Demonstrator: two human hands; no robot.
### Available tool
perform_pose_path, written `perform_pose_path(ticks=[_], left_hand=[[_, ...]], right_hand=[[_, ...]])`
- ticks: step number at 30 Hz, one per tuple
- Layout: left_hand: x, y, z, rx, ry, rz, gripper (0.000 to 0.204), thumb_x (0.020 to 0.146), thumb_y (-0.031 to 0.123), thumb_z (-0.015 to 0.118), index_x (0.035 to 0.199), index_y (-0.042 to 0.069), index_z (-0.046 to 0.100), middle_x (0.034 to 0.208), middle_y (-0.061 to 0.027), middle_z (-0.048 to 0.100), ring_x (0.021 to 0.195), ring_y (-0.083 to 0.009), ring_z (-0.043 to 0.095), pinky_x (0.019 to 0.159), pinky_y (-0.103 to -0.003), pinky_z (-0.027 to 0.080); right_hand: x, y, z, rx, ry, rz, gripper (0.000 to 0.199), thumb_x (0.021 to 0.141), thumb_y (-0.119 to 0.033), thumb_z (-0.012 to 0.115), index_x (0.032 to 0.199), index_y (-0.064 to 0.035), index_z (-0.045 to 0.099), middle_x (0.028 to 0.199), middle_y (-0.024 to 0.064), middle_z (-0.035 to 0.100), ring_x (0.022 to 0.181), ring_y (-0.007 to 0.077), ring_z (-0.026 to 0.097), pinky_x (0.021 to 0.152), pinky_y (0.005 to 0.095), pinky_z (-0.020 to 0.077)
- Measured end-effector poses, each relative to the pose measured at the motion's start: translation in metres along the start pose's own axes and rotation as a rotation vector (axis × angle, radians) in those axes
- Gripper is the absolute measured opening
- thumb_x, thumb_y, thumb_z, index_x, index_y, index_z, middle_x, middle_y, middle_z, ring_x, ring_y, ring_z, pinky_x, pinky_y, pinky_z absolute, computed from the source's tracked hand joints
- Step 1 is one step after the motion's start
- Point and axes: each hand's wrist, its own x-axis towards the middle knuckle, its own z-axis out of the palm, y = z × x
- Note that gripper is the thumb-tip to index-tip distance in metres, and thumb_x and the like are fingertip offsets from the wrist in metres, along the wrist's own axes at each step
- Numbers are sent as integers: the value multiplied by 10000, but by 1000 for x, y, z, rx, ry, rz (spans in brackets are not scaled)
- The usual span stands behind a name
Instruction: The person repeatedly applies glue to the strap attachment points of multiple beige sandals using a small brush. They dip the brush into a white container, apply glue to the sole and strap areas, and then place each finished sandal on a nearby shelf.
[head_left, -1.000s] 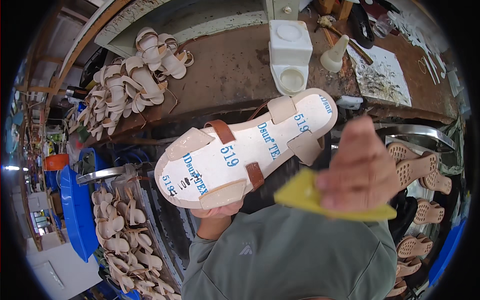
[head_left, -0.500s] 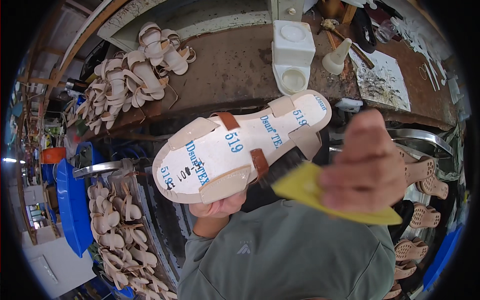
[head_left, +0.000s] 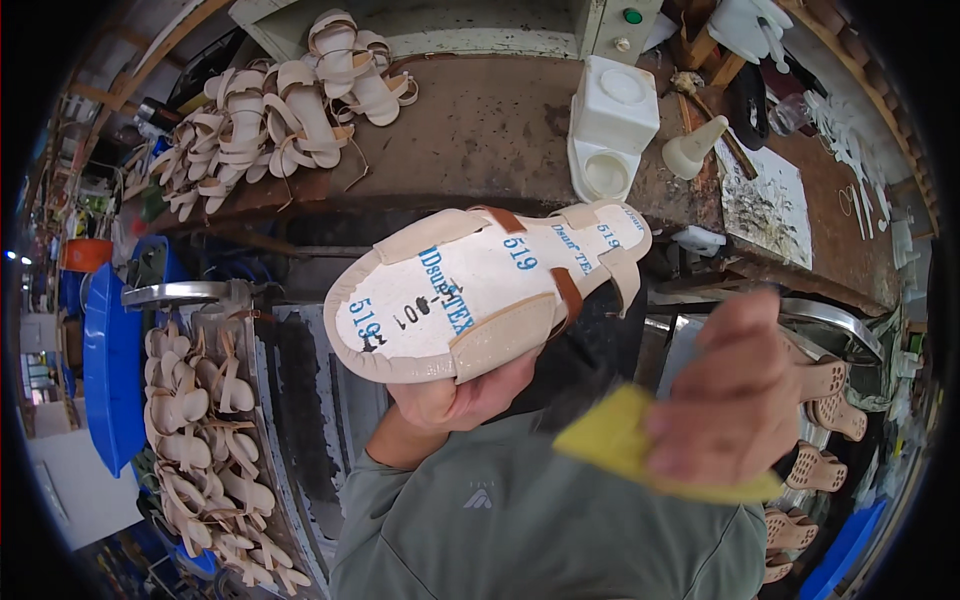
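Note:
My left hand (head_left: 468, 398) grips a beige sandal upper (head_left: 505, 340) from below, with its white printed insole (head_left: 400, 325) facing up. Beige and brown strap ends are folded over the insole's edges. In my right hand (head_left: 725, 390) is a brush (head_left: 625, 435) with a flat yellow handle and dark bristles, closed in my fingers and blurred by motion. The bristles point toward the sandal but stand apart from it, below and to its right. What fills the sandal from inside is hidden.
Ahead is a brown workbench (head_left: 470, 130) with a heap of beige sandal uppers (head_left: 310, 110), a white plastic dispenser (head_left: 612, 125), a cone-tipped bottle (head_left: 692, 148) and a stained sheet (head_left: 765, 200). More uppers (head_left: 205, 430) lie at left, near a blue bin (head_left: 105, 370). Tan soles (head_left: 815, 467) stand on a rack at right.
My right hand and the brush have moved down, away from the sandal's edge. The sandal has tilted and shifted slightly, still in my left hand. The whole view has shifted a little.

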Motion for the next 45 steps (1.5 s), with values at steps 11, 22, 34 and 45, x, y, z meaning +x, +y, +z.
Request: perform_pose_path(ticks=[11, 22, 34, 45], left_hand=[[-6, 9, -18, 98, -70, 8, 404, 658, 94, 757, 1037, 4, 646, 1058, -136, 643, 1005, -313, 616, 911, -428, 441], [-23, 13, -41, 142, 171, 86, 304, 657, 79, 745, 940, 10, 661, 1012, -145, 658, 954, -326, 637, 869, -420, 475], [-35, -4, -63, -279, 175, -169, 319, 631, 99, 802, 903, -10, 677, 952, -117, 671, 863, -245, 644, 794, -329, 487], [2, -82, -59, -903, -107, -232, 422, 633, 52, 796, 982, -73, 595, 985, -151, 660, 904, -202, 643, 808, -314, 503]], right_hand=[[22, -6, 22, 19, -54, 42, 111, 703, -109, 678, 813, -117, 689, 826, -6, 659, 647, 117, 524, 623, 294, 379], [36, -23, 27, 459, -69, -104, 165, 736, -180, 733, 848, -68, 687, 817, 61, 663, 660, 159, 530, 578, 299, 378], [14, -55, 9, 803, 713, 494, 119, 871, -165, 571, 866, -54, 529, 665, 48, 505, 508, 145, 421, 500, 291, 312], [-57, 2, 8, 756, -139, 1391, 289, 875, -207, 600, 1045, 26, 609, 740, 38, 617, 661, 91, 587, 613, 224, 467]])
